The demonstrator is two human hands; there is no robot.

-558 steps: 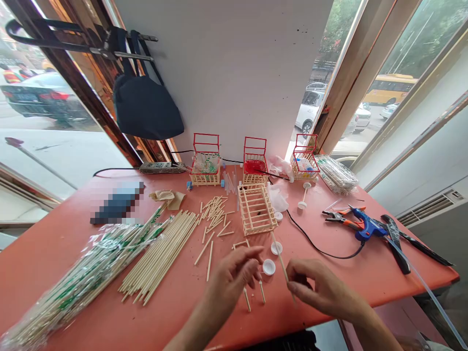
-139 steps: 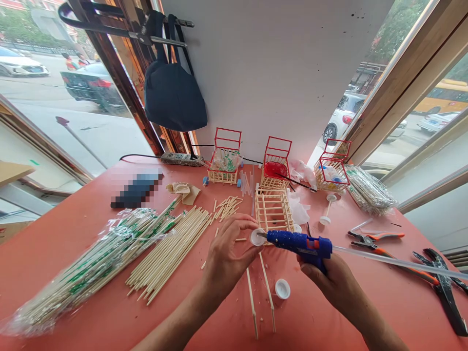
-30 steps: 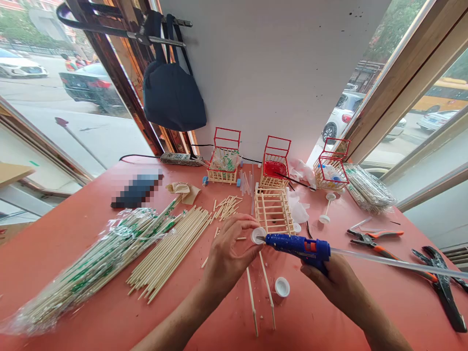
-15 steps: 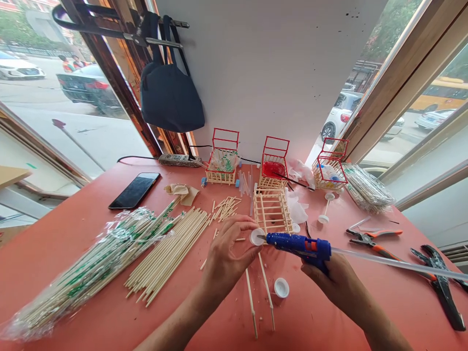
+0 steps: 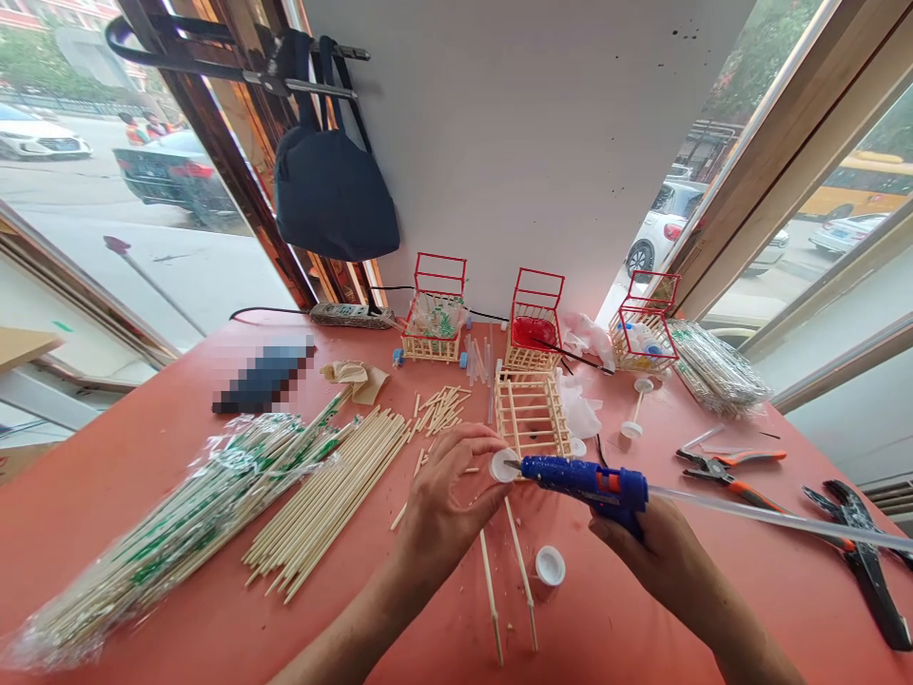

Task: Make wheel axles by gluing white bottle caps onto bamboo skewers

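Between the thumb and fingers of my left hand (image 5: 449,495) is a white bottle cap (image 5: 503,465), its hollow side facing up. My right hand (image 5: 660,547) grips a blue hot glue gun (image 5: 585,480) by its handle. The gun's nozzle points left and reaches into the cap. A long clear glue stick (image 5: 770,520) sticks out of the gun's back. Just beyond the cap stands a small stick-built basket frame (image 5: 532,414). Below my hands lie two thin wooden sticks (image 5: 520,561) and a second white cap (image 5: 550,566).
Bundled skewers in plastic (image 5: 178,533) and loose skewers (image 5: 328,495) lie on the left, with short cut sticks (image 5: 440,409) behind. Small carts with red handles (image 5: 432,333) line the back. Pliers (image 5: 734,476) and black cutters (image 5: 860,552) lie right. A capped stick axle (image 5: 637,407) lies near them.
Almost nothing differs. Both hands, the cap and the glue gun hold the same position, with only a slight shift of the view.
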